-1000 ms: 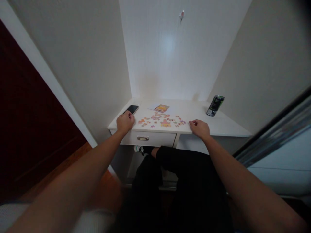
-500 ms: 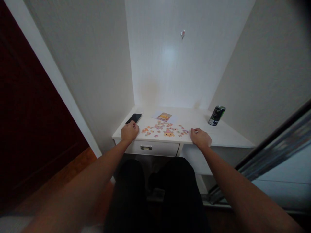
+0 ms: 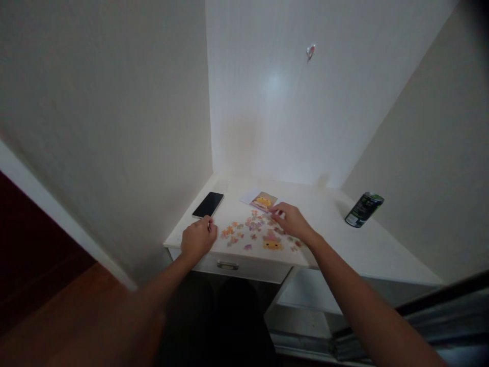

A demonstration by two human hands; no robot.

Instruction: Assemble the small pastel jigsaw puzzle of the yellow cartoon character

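My left hand (image 3: 198,238) rests closed at the front left of the desk, just below a black-screened phone (image 3: 208,205); whatever its curled fingers hold, if anything, is hidden. Over the desk, my right hand (image 3: 292,220) reaches with thumb and forefinger apart. Its fingertips are at the lower right corner of a small picture card (image 3: 264,201) with a yellow figure; whether they touch it I cannot tell. Below lie loose jigsaw pieces (image 3: 253,223) in orange, pink and purple. Nearer the front edge is a joined puzzle section (image 3: 272,242) showing a yellow face.
A dark drinks can (image 3: 364,209) stands at the right of the white desk (image 3: 328,244). Side walls and a back panel with a small hook (image 3: 310,52) enclose it. Under the desktop are a drawer with a metal handle (image 3: 227,265) and an open shelf.
My right hand has moved from the right of the pieces up and left to the picture card. My left hand stays closed near the phone. The view has shifted and come closer.
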